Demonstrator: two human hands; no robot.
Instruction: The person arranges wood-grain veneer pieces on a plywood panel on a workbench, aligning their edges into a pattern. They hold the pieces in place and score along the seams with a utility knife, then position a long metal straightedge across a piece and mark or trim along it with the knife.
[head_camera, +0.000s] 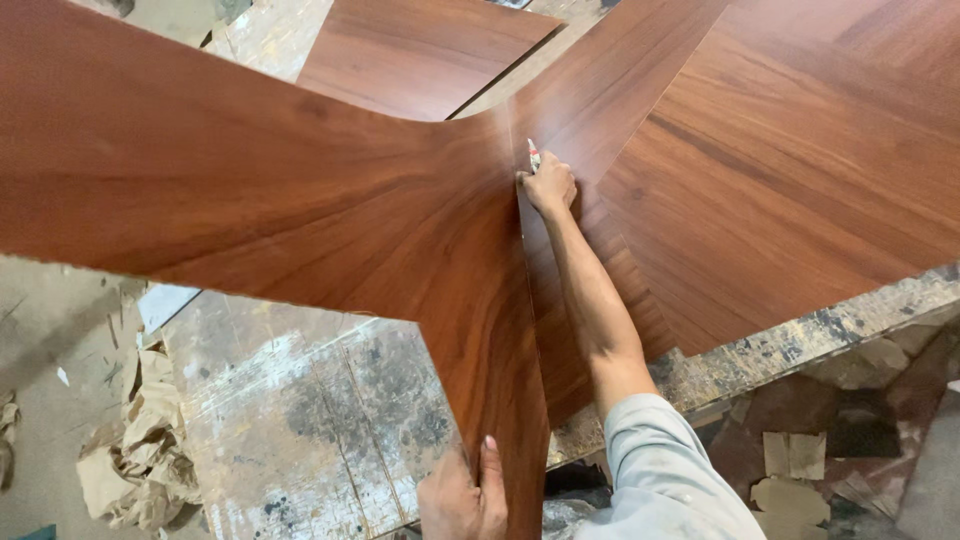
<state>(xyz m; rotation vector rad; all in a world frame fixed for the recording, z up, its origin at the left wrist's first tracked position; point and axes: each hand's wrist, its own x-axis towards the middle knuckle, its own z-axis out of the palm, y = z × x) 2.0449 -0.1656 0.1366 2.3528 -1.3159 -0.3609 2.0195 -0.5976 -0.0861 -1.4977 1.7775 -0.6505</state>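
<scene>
- Right hand (549, 184), closed on a knife (534, 155), sits mid-bench on the veneer (300, 190); a slip could tear the sheet.
- Left hand (462, 495) pinches the veneer's tail at the bench's (300, 420) near edge; slack could wander the cut.

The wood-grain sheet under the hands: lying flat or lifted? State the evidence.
Lifted: the wood-grain sheet curves above the stained workbench, its near end held by the left hand.

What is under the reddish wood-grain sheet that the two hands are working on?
A paint-stained worktable shows below the wood-grain sheet, with crumpled brown paper beside it. The table surface directly beneath the sheet is covered and cannot be seen.
</scene>
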